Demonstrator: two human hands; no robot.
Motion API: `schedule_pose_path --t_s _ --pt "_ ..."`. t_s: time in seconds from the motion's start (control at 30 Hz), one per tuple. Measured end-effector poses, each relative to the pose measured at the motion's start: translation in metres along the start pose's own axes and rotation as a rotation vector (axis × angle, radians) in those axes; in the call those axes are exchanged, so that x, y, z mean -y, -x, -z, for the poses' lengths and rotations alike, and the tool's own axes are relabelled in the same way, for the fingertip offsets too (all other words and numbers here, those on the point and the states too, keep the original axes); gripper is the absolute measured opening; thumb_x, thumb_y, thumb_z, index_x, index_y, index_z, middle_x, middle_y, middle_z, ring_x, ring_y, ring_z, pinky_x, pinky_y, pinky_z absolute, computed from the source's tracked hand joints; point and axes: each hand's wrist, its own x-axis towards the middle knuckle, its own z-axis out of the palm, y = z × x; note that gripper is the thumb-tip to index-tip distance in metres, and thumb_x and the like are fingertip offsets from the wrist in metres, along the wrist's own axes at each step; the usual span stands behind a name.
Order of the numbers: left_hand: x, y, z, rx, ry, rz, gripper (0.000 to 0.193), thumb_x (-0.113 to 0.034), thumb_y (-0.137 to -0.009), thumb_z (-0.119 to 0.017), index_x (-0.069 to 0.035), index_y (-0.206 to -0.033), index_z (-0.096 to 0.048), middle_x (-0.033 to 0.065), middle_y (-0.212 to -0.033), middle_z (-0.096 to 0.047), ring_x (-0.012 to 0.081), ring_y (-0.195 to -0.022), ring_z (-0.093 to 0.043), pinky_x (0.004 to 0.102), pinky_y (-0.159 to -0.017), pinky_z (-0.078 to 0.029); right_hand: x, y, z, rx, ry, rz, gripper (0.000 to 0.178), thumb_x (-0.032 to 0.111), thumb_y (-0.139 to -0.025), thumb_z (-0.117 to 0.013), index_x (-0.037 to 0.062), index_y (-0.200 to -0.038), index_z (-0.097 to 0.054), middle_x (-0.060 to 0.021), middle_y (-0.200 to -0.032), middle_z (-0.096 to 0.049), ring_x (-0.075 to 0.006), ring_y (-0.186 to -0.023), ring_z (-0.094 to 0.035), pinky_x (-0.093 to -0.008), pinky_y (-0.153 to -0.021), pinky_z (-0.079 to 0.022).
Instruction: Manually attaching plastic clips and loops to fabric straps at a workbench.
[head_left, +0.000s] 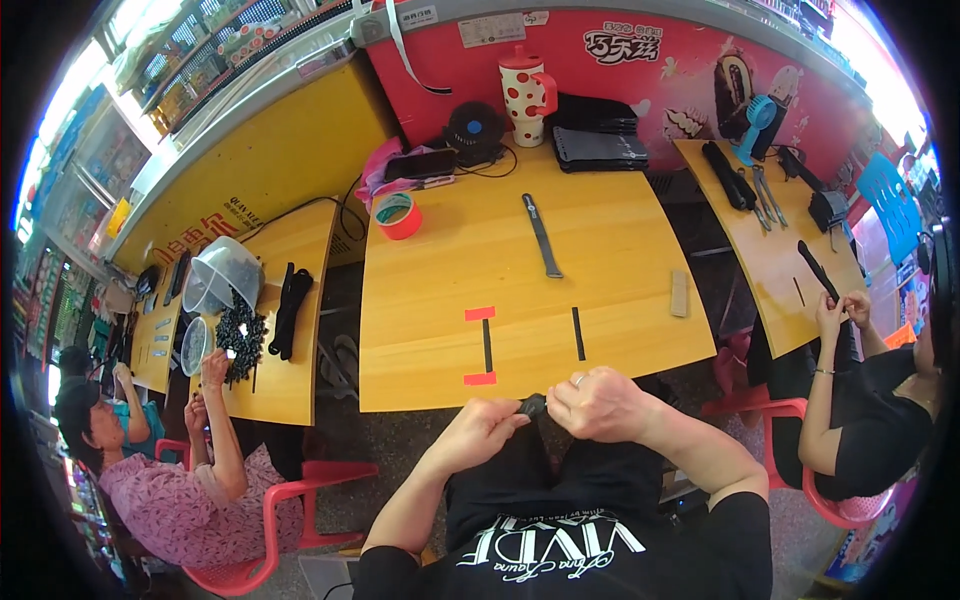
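Just off the near edge of the table, both hands meet over a small black piece (pixel 533 405) that looks like folded strap; most of it is covered by fingers. My left hand (pixel 484 432) pinches its left end between thumb and fingers. Closed around its other side is my right hand (pixel 603 405), with a ring on one finger. Ahead on the table (pixel 430 290) lie a thin black strip (pixel 487 345) between two red tape marks (pixel 480 314), and another black strip (pixel 578 334) to its right. Farther back rests a dark flat strap (pixel 543 237).
Red tape roll (pixel 398 216), phone (pixel 420 164), black fan (pixel 475 130), dotted tumbler (pixel 526 98) and stacked black sheets (pixel 600 145) line the far side. A small tan block (pixel 679 294) lies right. People work at side tables, one beside spilled black parts (pixel 240 335).
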Motion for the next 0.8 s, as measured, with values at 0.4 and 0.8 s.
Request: schedule_pose_path --t_s 0.4,0.8 --pt "-0.019 -0.011 -0.023 -0.513 0.054 -0.086 0.015 -0.009 -0.095 -0.057 0.001 -0.086 -0.060 0.0078 -0.064 -0.051 0.0174 -0.059 -0.053 0.0289 -0.051 -0.041 0.035 -0.016 -0.022 -0.329 -1.613 -1.064 0.016 0.009 -0.092 -0.064 0.0034 -0.077 -0.064 0.0041 -0.059 -0.054 -0.0030 -0.050 -0.045 -0.0216 -0.046 -0.033" --pt "-0.001 0.002 -0.003 -0.207 0.251 0.173 0.022 -0.015 -0.096 -0.057 0.003 -0.082 -0.059 0.0100 -0.058 -0.051 0.0206 -0.050 -0.049 0.0321 -0.051 -0.041 0.013 -0.010 -0.019 -0.185 -0.420 -0.410 0.012 0.005 -0.083 -0.066 0.0032 -0.075 -0.058 -0.0125 -0.069 -0.061 -0.0295 -0.062 -0.060 -0.0351 -0.054 -0.047"
